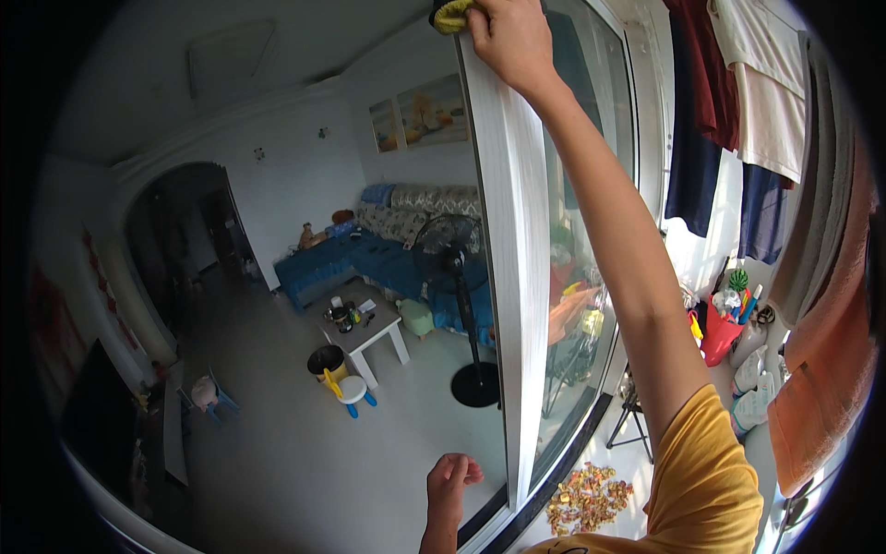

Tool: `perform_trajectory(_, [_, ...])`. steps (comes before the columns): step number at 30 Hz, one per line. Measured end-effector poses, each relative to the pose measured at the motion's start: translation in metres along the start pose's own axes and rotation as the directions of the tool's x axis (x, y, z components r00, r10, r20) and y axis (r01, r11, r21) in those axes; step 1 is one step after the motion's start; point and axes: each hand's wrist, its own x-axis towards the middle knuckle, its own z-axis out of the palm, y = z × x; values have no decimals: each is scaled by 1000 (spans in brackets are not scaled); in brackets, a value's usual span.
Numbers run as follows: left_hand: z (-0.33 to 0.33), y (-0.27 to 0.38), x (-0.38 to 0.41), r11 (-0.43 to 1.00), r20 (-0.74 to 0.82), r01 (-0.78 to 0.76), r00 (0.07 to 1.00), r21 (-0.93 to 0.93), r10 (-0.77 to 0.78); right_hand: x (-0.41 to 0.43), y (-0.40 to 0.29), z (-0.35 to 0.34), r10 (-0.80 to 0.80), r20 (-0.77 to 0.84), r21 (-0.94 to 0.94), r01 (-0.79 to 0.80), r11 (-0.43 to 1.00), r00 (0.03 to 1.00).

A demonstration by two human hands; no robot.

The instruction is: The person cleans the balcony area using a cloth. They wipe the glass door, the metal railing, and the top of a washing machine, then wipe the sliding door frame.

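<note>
At the top of the view my right hand [512, 41] is raised, its fingers closed on a yellow and black cloth [451, 15]. The cloth lies against the upper part of the white door frame [509, 263] of a sliding glass door; its upper edge is cut off by the picture. My left hand [455, 471] hangs low, left of the frame's foot, with its fingers loosely curled and nothing seen in it. The glass pane [578, 305] stands to the right of the frame, partly behind my right arm.
A black standing fan [453, 260] is just left of the frame. Beyond are a low table [360, 332], a child's chair [351, 390] and a blue-covered sofa [387, 270]. On the right hang clothes [695, 166]; small wrapped pieces [590, 498] lie on the floor.
</note>
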Motion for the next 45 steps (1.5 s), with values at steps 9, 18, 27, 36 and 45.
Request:
perform_trajectory(9, [-27, -33, -18, 996, 45, 75, 996, -38, -73, -314, -144, -171, 151, 557, 33, -203, 979, 817])
perform_trajectory(18, [-76, -58, -51, 963, -6, 258, 966, -74, -259, -520, -294, -279, 578, 733, -207, -691, 693, 359])
perform_trajectory(27, [-200, -44, -133, 983, -426, 105, 890, -152, -161, -651, -499, -364, -393, 247, -577, 192, -794, -886])
perform_trajectory(36, [-247, 16, -289, 875, -846, -274, 258, 400, 467, -365, -652, -286, -874, 389, -889, 130, -439, -293])
perform_trajectory(45, [-280, 82, -379, 312, -149, 647, -295, 696, 944, -112, -733, -259, -212, 751, 295, -604, -740, 626])
